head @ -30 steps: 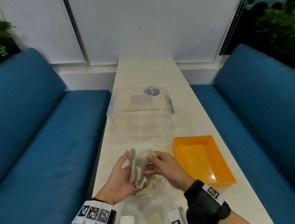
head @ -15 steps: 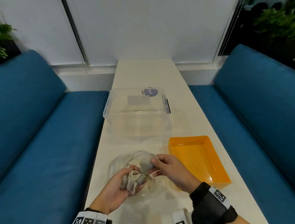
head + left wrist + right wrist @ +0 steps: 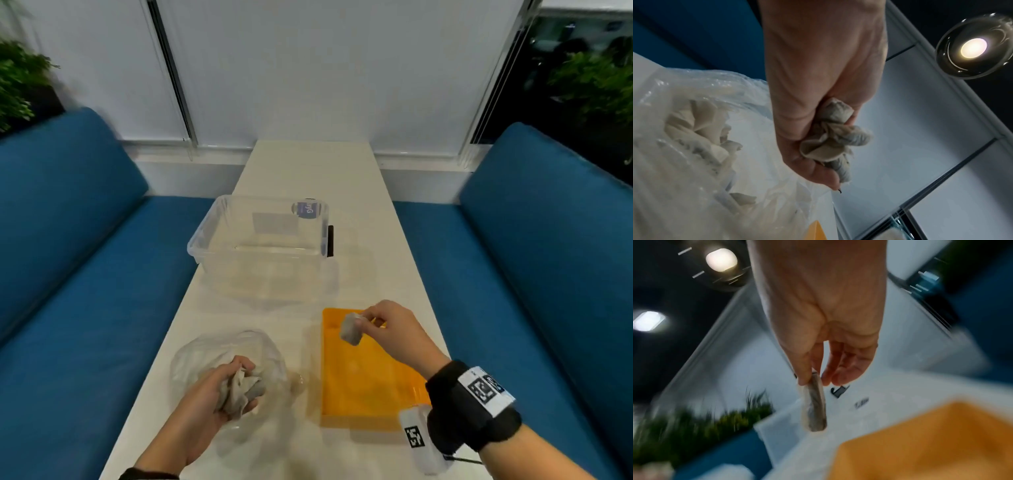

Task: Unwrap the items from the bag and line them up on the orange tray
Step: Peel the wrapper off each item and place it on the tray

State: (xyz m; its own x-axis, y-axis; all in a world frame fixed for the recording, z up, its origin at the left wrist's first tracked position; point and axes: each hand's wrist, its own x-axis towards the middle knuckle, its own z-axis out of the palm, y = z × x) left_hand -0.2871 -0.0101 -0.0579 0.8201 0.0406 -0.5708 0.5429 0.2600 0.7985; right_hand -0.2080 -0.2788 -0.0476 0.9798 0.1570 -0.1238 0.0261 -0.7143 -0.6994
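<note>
Left hand (image 3: 219,394): we clenched the spent wrapping (image 3: 239,394) over the bag (image 3: 205,349), keeping it off the desk (image 3: 301,164).
Right hand (image 3: 390,330): we pinched the unwrapped item (image 3: 351,328) by its top, above the far end of the orange tray (image 3: 370,397), apparently to start the row.
Clear bin (image 3: 260,240): beyond, unused.

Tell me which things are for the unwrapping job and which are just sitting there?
For the job:
orange tray
clear bag
grey item, pinched by the right hand
crumpled wrapping, held by the left hand

Just sitting there:
clear plastic tub
blue benches
plants
</note>
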